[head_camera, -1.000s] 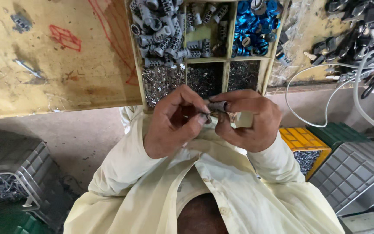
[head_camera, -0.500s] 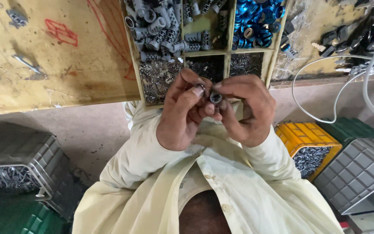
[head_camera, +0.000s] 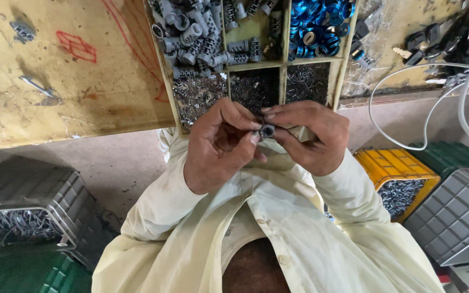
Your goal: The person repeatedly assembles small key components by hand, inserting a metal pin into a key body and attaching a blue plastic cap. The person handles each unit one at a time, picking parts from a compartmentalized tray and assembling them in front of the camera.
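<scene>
While both hands are meeting just below the near edge of the surface (head_camera: 71,81), a small dark metal fitting (head_camera: 267,131) is being pinched between them. The left hand (head_camera: 221,146) is curling its thumb and forefinger onto the fitting's left side, with the remaining fingers folding loosely toward the palm. The right hand (head_camera: 310,135) is gripping the same fitting from the right with its fingertips, so both hands are grasping it and touching each other at the tips. The fitting is sitting in the air, clear of the surface, directly in front of a wooden divided tray (head_camera: 283,62) that is resting at the near edge.

The tray's far-left compartment is holding grey cylindrical metal parts (head_camera: 191,32), and its far-right compartment is holding blue rings (head_camera: 316,21). The three near compartments are holding small dark loose pieces (head_camera: 256,87), too fine to identify. A white cable (head_camera: 408,70) is looping across the right end of the surface.

On the floor, a yellow crate (head_camera: 394,163) of small metal parts is standing right of the person, beside a grey crate (head_camera: 457,211). Another grey crate (head_camera: 23,190) is standing at the left.
</scene>
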